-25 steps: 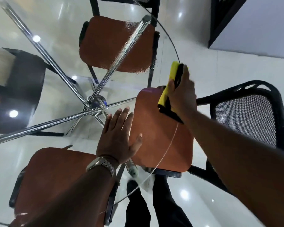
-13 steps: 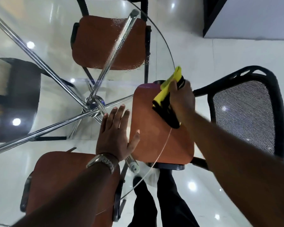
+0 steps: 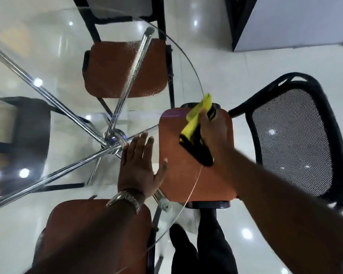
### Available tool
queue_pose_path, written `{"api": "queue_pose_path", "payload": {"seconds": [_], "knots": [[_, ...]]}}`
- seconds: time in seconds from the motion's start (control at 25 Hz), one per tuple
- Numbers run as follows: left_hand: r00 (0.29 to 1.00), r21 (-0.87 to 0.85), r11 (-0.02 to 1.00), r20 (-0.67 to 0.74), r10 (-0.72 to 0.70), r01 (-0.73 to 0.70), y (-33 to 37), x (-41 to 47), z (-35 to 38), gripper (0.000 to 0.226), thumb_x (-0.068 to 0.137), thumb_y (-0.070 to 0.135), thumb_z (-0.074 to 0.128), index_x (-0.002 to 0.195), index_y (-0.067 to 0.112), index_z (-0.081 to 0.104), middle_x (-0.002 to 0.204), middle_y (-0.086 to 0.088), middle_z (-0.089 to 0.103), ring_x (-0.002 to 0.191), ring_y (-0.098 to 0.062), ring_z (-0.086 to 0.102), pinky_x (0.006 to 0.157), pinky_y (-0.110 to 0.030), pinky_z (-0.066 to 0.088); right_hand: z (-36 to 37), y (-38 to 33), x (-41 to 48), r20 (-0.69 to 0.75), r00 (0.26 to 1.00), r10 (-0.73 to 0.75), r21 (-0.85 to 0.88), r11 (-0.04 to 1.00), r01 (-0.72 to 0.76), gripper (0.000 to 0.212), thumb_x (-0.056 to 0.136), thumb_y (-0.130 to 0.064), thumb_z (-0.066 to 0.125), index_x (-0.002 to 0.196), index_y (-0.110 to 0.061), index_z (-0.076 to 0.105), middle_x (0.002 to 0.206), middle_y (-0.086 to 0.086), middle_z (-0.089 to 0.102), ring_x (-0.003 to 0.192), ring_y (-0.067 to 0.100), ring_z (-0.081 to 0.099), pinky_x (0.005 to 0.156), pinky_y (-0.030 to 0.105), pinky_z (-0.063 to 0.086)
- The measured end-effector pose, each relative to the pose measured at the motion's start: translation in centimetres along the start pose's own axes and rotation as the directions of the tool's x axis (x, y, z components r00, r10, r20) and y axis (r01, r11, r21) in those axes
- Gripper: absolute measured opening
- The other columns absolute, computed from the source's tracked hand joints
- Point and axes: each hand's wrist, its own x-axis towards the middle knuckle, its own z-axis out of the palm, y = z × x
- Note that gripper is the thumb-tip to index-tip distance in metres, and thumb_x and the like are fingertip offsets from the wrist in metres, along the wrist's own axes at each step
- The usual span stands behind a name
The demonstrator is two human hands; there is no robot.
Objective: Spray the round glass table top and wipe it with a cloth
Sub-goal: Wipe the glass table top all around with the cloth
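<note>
Wiping with one yellow-and-black cloth (image 3: pixel 194 121), bunched and clamped in the curled fingers of the right hand (image 3: pixel 214 135), a person works the right rim of one round glass table top (image 3: pixel 53 46). The left hand (image 3: pixel 139 171) lies flat on the glass, fingers straight, slightly apart. Three brown-seated chairs (image 3: pixel 125 70) show beneath; what look like spray droplets (image 3: pixel 152 89) bead the far side. A second earlier the cloth sat farther along the rim
</note>
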Motion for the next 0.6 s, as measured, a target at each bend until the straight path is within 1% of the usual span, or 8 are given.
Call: {"api": "queue_pose_path", "payload": {"seconds": [0.08, 0.12, 0.24, 0.32, 0.4, 0.48, 0.52, 0.6], "knots": [[1.000, 0.010, 1.000, 0.009, -0.007, 0.007, -0.2, 0.1, -0.4, 0.069, 0.097, 0.054, 0.049, 0.151, 0.012, 0.046, 0.165, -0.007, 0.036, 0.150, -0.034, 0.033, 0.124, -0.052, 0.025, 0.0, 2.6, -5.9, 0.007, 0.993, 0.118, 0.105, 0.987, -0.119, 0.029, 0.106, -0.042, 0.058, 0.129, -0.024, 0.062, 0.105, -0.008, 0.065, 0.106, 0.018, 0.067, 0.085, 0.028, 0.044], [1.000, 0.010, 1.000, 0.004, 0.002, -0.002, -0.4, 0.2, -0.1, 0.067, 0.097, 0.054, 0.048, 0.150, 0.012, 0.047, 0.164, -0.007, 0.037, 0.149, -0.034, 0.034, 0.123, -0.052, 0.025, 0.4, 4.4, -8.1, 0.019, 0.986, 0.168, 0.124, 0.978, -0.169, 0.032, 0.107, -0.042, 0.058, 0.133, -0.022, 0.057, 0.106, -0.007, 0.064, 0.106, 0.021, 0.065, 0.087, 0.028, 0.042], [1.000, -0.007, 1.000, -0.003, -0.012, 0.012, -0.5, 0.0, 0.4, 0.063, 0.100, 0.053, 0.046, 0.150, 0.014, 0.046, 0.163, -0.005, 0.038, 0.149, -0.031, 0.033, 0.123, -0.051, 0.025, 1.7, 7.4, -13.9, 0.042, 0.976, 0.212, 0.154, 0.964, -0.216, 0.023, 0.108, -0.043, 0.056, 0.125, -0.028, 0.051, 0.098, -0.013, 0.063, 0.098, 0.018, 0.059, 0.087, 0.029, 0.040], [1.000, -0.011, 1.000, -0.006, 0.003, -0.003, -0.6, 0.2, 0.4, 0.063, 0.101, 0.053, 0.043, 0.151, 0.015, 0.045, 0.163, -0.004, 0.037, 0.150, -0.030, 0.033, 0.123, -0.051, 0.025, 1.5, 7.8, -16.1, 0.100, 0.974, 0.204, 0.135, 0.967, -0.216, 0.021, 0.109, -0.042, 0.055, 0.123, -0.029, 0.048, 0.099, -0.010, 0.062, 0.098, 0.021, 0.059, 0.087, 0.030, 0.039], [0.999, -0.019, 1.000, 0.053, -0.009, 0.010, -0.3, -0.4, -0.3, 0.064, 0.102, 0.054, 0.039, 0.152, 0.014, 0.042, 0.164, -0.006, 0.035, 0.150, -0.032, 0.032, 0.123, -0.052, 0.025, -0.8, 7.6, -16.2, 0.209, 0.962, 0.175, -0.027, 0.985, -0.173, 0.030, 0.108, -0.043, 0.056, 0.130, -0.023, 0.051, 0.110, 0.001, 0.066, 0.104, 0.027, 0.062, 0.085, 0.032, 0.041], [0.989, -0.050, 0.998, 0.143, -0.021, 0.028, 0.6, -0.9, -1.8, 0.068, 0.101, 0.055, 0.035, 0.155, 0.013, 0.039, 0.166, -0.009, 0.032, 0.151, -0.034, 0.030, 0.124, -0.052, 0.023, -5.4, 7.0, -14.3, 0.316, 0.934, 0.164, -0.264, 0.961, -0.080, 0.045, 0.106, -0.042, 0.061, 0.140, -0.016, 0.053, 0.125, 0.012, 0.068, 0.106, 0.028, 0.063, 0.085, 0.037, 0.046], [0.983, -0.077, 0.997, 0.184, -0.003, 0.018, 1.6, -1.2, -3.0, 0.070, 0.101, 0.056, 0.034, 0.154, 0.011, 0.041, 0.164, -0.012, 0.035, 0.150, -0.035, 0.032, 0.124, -0.050, 0.024, -8.6, 6.3, -13.7, 0.342, 0.926, 0.160, -0.356, 0.934, -0.030, 0.050, 0.104, -0.042, 0.064, 0.144, -0.014, 0.051, 0.129, 0.014, 0.067, 0.103, 0.027, 0.061, 0.084, 0.038, 0.047], [0.965, -0.159, 0.986, 0.250, 0.080, -0.040, 4.3, -1.7, -6.1, 0.067, 0.099, 0.054, 0.041, 0.145, 0.005, 0.051, 0.153, -0.018, 0.050, 0.141, -0.034, 0.046, 0.120, -0.045, 0.034, -15.1, 4.2, -13.1, 0.332, 0.932, 0.144, -0.453, 0.891, 0.024, 0.061, 0.102, -0.046, 0.065, 0.152, -0.018, 0.043, 0.130, 0.015, 0.065, 0.100, 0.029, 0.058, 0.082, 0.035, 0.042]]}}
